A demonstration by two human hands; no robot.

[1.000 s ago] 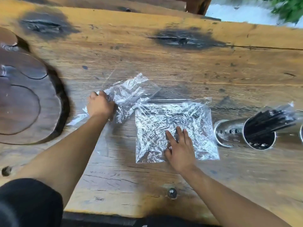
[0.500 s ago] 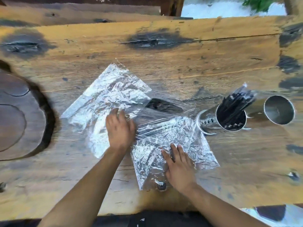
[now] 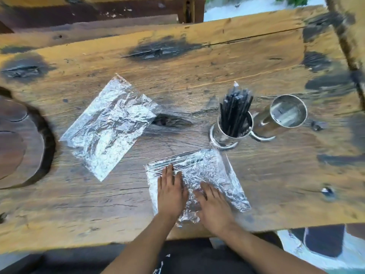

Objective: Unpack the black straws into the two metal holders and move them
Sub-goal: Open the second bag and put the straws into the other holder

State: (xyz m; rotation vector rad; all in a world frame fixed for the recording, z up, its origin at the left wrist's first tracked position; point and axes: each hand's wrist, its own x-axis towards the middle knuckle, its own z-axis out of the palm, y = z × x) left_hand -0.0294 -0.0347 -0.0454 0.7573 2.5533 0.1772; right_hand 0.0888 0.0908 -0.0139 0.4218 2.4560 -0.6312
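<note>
Two metal holders stand on the wooden table right of centre. The nearer holder [image 3: 230, 133] is full of black straws [image 3: 235, 110]; the other holder [image 3: 287, 111] beside it is empty. A crinkled clear plastic bag [image 3: 215, 171] lies near the table's front edge, with a few black straws [image 3: 177, 160] showing along its far side. My left hand [image 3: 170, 191] and my right hand [image 3: 214, 204] both rest flat on this bag, fingers straight. A second, flattened clear bag [image 3: 110, 125] lies to the left, untouched.
A dark round wooden slab [image 3: 17, 141] sits at the table's left edge. The table's front edge [image 3: 256, 228] runs just under my wrists. A dark bench [image 3: 98, 14] lies beyond the far edge.
My left hand let go of the left bag and came to rest on the near bag beside my right hand. The camera view shifted, so everything sits differently in frame.
</note>
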